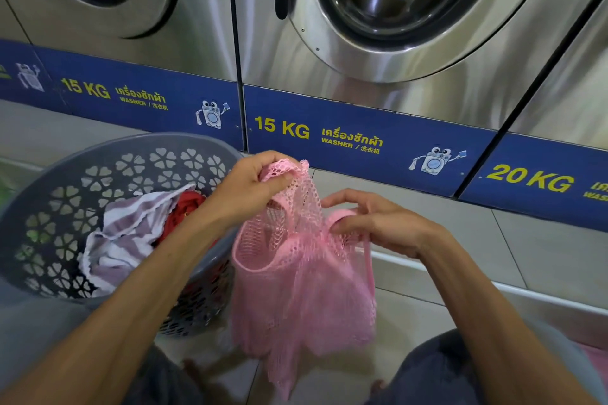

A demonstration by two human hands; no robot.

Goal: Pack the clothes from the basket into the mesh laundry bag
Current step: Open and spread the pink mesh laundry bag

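Pink mesh laundry bag (302, 276) hangs in front of the person's knees, held up off the tiled floor (543, 250) between both hands, its lower part drooping loose and slightly blurred. The left hand (253, 187) has its grip pinched on a bunched corner of the bag's top edge, thumb and curled fingers closed on the netting and raised a little above the other side. The right hand (371, 223) has its grip closed on the opposite side of the rim, thumb and fingers pinching the pink band where a cord trails down beside the bag. Between the two hands the mouth of the bag gapes partly open.

Just left of the bag, touching or nearly touching it, stands a grey plastic basket (65, 174) with flower-shaped cutouts in its wall. Inside it lie a striped lilac-and-white cloth (121, 240) and, beside that, a red garment (184, 207) partly hidden by the left forearm.

Beyond, steel front-loading washers (378, 76) stand in a row with round glass doors, above a blue band (362, 128) marked "15 KG" and "20 KG" in yellow.
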